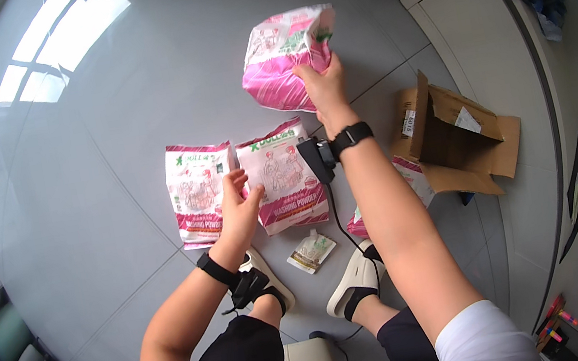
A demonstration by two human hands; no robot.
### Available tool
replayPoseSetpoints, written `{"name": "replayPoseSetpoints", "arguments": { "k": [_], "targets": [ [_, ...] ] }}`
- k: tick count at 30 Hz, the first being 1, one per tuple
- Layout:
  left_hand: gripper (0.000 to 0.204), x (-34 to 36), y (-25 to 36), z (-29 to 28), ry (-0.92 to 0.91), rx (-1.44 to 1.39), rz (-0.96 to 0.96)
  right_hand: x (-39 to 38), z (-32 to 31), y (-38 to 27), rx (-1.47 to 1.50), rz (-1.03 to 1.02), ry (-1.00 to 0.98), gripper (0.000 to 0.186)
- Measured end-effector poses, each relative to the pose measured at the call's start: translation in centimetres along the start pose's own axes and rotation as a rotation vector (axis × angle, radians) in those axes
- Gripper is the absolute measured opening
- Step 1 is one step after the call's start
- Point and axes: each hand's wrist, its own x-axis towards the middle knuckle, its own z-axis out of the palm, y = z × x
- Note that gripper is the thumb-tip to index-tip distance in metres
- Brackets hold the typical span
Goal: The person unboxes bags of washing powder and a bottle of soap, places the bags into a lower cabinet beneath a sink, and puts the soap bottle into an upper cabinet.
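Pink-white bag (282,71) being clasped in right grip (326,88), left grip (238,208) being spread near packs (285,177); bag best being supported underneath tbh.

The upper-centre bag (278,67) is white above magenta; both mid-frame bags (280,174) carry red line figures on white; the right-hand carton (448,127) is brown, lower-centre shoes (341,286) cream.

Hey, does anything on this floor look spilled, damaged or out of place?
No spill shows. The cardboard box at right gapes open, its flaps splayed unevenly, and a small pouch lies aslant between the pale shoes, out of line with the two pink-and-white bags side by side.
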Motion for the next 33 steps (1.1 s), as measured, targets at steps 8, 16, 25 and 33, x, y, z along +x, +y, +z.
{"name": "replayPoseSetpoints", "arguments": {
  "k": [8, 16, 25, 33],
  "targets": [
    [0.052, -0.5, 3.2, -3.6, 0.065, -0.540, -0.159, -19.0, 3.1, -6.5, -1.366, -0.453, -0.250, 0.038],
    [0.059, 0.2, 2.0, -7.7, 0.136, -0.181, -0.075, -22.5, 2.0, -0.7, -0.967, -0.268, -0.485, 0.026],
    [0.036, 5.9, 0.6, -9.4, 0.051, -0.088, -0.239, -16.2, -3.3, 4.7, -0.757, 0.158, -0.316, 0.065],
    [0.044, 5.5, 3.6, -6.7, 0.112, -0.392, -0.482, -14.6, -4.3, 4.7, -0.579, -0.029, -0.569, 0.064]
  ]
}}
